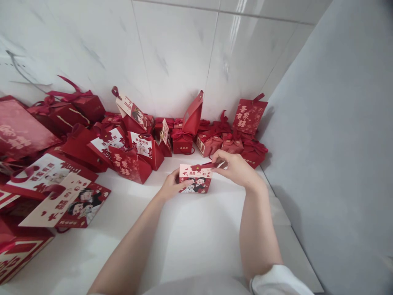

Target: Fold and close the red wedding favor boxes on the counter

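Note:
A small red and white gift box (195,179) with a cartoon couple printed on it stands on the white tabletop (196,237) in the middle of the view. My left hand (172,184) grips its left side, thumb on the front face. My right hand (235,166) pinches the red ribbon (206,165) at the box's top right, fingers closed on it.
Several finished red gift boxes with bows (215,141) line the marble wall at the back. Larger red bags and flat printed boxes (67,196) crowd the left side. A grey wall (337,143) closes the right.

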{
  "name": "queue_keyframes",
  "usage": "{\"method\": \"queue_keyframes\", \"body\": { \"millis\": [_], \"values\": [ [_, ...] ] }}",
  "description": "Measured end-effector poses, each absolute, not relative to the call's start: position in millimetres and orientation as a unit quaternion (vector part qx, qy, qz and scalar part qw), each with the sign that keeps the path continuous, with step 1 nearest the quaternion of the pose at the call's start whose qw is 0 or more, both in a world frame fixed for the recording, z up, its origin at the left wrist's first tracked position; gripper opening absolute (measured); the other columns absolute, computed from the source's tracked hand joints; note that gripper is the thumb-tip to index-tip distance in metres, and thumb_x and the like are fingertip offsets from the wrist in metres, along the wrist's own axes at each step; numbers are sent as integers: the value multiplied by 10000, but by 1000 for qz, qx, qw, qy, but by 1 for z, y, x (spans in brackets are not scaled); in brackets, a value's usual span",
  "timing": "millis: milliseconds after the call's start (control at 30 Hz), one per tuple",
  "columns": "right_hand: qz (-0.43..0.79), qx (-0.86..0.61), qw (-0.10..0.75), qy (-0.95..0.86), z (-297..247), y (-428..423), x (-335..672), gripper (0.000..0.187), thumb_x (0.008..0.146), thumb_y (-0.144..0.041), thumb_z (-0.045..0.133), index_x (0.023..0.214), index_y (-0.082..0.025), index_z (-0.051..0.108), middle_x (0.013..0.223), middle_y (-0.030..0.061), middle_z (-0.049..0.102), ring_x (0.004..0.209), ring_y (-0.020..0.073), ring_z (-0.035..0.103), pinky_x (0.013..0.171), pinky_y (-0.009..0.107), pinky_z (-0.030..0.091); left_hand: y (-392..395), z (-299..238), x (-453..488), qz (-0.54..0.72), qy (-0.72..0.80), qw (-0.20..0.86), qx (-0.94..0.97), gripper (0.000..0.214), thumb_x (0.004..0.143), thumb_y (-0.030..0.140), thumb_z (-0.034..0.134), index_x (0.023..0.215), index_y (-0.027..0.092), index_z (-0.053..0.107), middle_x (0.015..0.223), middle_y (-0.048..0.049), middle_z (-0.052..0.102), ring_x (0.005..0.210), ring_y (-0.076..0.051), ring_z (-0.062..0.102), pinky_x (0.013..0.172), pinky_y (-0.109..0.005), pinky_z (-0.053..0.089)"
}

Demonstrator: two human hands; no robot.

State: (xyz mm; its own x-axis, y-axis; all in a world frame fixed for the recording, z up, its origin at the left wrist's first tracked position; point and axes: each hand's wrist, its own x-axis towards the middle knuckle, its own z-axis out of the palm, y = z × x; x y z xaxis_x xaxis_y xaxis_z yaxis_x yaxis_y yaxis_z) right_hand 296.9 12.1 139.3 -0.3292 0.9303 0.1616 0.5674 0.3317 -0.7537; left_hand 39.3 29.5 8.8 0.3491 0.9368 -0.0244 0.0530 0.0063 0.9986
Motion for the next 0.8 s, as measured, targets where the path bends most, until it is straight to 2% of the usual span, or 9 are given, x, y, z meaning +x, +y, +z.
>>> {"method": "queue_keyframes", "body": {
  "millis": [233,367,500,633,800],
  "values": [
    [285,-505,290,-762,137,15,297,120,799,-172,646,843,-250,565,905,-29,702,828,165,648,734,277,469,31,4,39,387,420,571,590,636,778,459,770,1294,157,553,1267,-123,682,1149,-293,652,971,-402,546],
    [299,-491,298,-762,136,16,299,97,799,-216,664,811,-237,570,875,-24,686,840,171,644,761,289,475,31,4,39,381,426,559,601,631,785,474,758,1294,165,550,1253,-115,690,1148,-291,650,978,-406,539],
    [354,-485,295,-743,134,18,304,181,767,-282,729,766,-224,557,876,-9,696,839,190,664,763,312,504,30,7,40,375,424,557,607,630,774,476,765,1283,168,558,1245,-111,694,1142,-292,652,973,-400,539],
    [423,-456,313,-717,133,19,308,179,778,-337,739,764,-206,618,909,28,738,908,214,697,837,340,532,29,9,41,371,419,563,608,640,769,474,772,1285,163,557,1253,-114,690,1156,-293,646,985,-398,530],
    [402,-491,328,-700,136,17,307,161,775,-330,737,737,-203,646,828,23,743,836,209,708,777,328,536,28,11,42,369,424,560,609,640,765,479,774,1282,171,555,1267,-107,684,1149,-287,651,975,-394,537]
  ]
}}
